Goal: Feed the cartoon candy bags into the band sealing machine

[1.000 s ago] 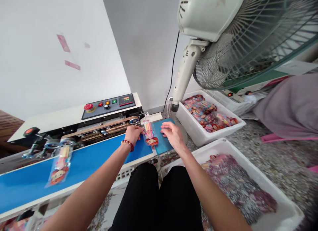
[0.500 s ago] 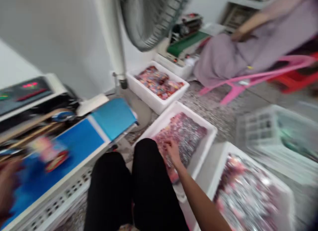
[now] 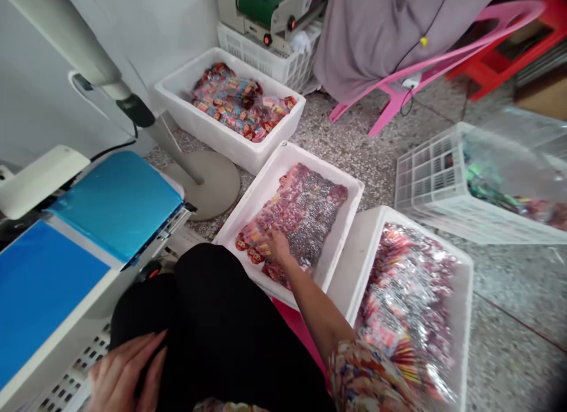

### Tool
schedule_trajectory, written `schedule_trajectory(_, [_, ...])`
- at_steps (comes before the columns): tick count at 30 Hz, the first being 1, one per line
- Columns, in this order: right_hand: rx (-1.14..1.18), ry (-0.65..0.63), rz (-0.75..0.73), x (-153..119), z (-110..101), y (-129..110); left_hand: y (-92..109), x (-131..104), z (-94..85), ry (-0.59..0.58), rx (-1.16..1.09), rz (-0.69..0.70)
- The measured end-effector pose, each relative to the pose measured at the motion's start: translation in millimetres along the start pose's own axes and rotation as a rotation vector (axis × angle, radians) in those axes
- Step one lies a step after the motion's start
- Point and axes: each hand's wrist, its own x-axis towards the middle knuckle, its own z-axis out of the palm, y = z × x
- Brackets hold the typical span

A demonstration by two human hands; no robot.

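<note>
My right hand (image 3: 278,246) reaches into the middle white foam box (image 3: 354,194), its curled fingertips on the colourful wrapped packets (image 3: 254,234) at the near left of the pile. Whether the fingers pinch one of them is too small to tell. My left hand (image 3: 128,370) hovers at the bottom left over my black-clad leg, fingers extended and slightly apart, with nothing in it. The blue conveyor belt (image 3: 48,288) lies left of my left hand, with a lighter blue plate (image 3: 119,202) at its end.
A second foam box (image 3: 177,107) of packets stands behind, a third (image 3: 465,317) at the right. A white crate (image 3: 425,169), a pink chair (image 3: 390,96) and a person's mauve clothing (image 3: 367,39) are farther off. The stand base (image 3: 217,184) sits beside the boxes.
The view has swung right and down. My left hand has moved from the blue belt to above my leg. My right hand is now at the near-left packets in the middle box.
</note>
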Motion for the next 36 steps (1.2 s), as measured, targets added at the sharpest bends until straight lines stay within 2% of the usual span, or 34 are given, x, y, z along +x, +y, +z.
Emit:
schedule_trajectory(5, [-0.066, 0.028, 0.067, -10, 4, 31, 8, 11, -3.1, -0.033, -0.032, -0.001])
schedule_trajectory(9, [-0.109, 0.079, 0.003, -39, 7, 54, 12, 16, -5.9, -0.023, -0.039, 0.0])
schedule_trajectory(13, [-0.197, 0.017, -0.171, -82, 24, 53, 13, 20, -5.8, -0.027, -0.044, 0.027])
schedule_trajectory(17, [-0.315, 0.111, -0.111, -105, 34, 40, 11, 19, -4.7, -0.017, -0.029, 0.044])
schedule_trajectory(20, [-0.362, 0.121, -0.06, -105, 33, 40, 10, 17, -3.1, -0.016, -0.016, 0.027])
schedule_trajectory(26, [-0.385, -0.042, -0.175, -93, 35, 47, 10, 15, -0.6, 0.019, -0.03, 0.014])
schedule_trajectory(32, [-0.395, -0.179, -0.125, -86, 42, 44, 9, 12, 0.1, 0.017, -0.037, 0.004])
schedule_trajectory(36, [-0.395, -0.199, -0.141, -82, 43, 42, 7, 10, 0.2, 0.007, -0.032, 0.01])
